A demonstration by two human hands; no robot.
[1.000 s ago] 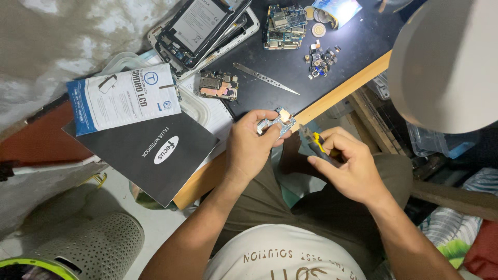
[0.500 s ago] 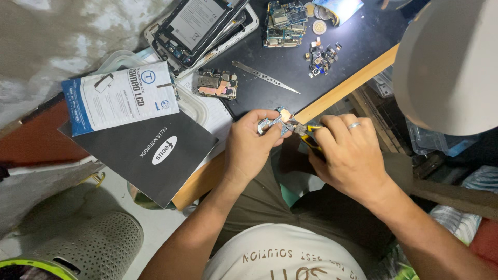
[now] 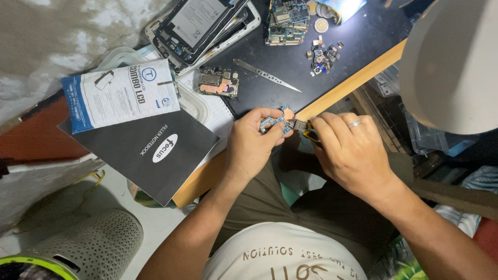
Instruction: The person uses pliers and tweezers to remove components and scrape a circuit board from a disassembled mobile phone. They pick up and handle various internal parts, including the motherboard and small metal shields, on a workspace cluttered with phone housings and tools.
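Overhead view of a dark desk (image 3: 311,67) with a pale wooden front edge. The left hand (image 3: 251,142) pinches a small circuit board (image 3: 276,121), blue-green with a copper-toned patch, between thumb and fingertips, holding it in the air just off the desk's front edge. The right hand (image 3: 353,153), a plain silver ring on one finger, is curled around a small yellow-handled tool (image 3: 306,130) whose metal tip meets the board's right side; what kind of tool it is cannot be told.

On the desk, near the front edge, lies a second small board (image 3: 218,83) with pink and metallic parts. Beside it, toward the middle, rests a slim, flat steel pry strip (image 3: 267,75) set on a slant. At the rear edge sit an opened phone chassis (image 3: 205,23), a larger green board (image 3: 287,21) and a scatter of tiny loose components (image 3: 324,53). Overhanging the left corner are a matte black notebook (image 3: 150,153) and a glossy white-and-blue packet (image 3: 120,93).
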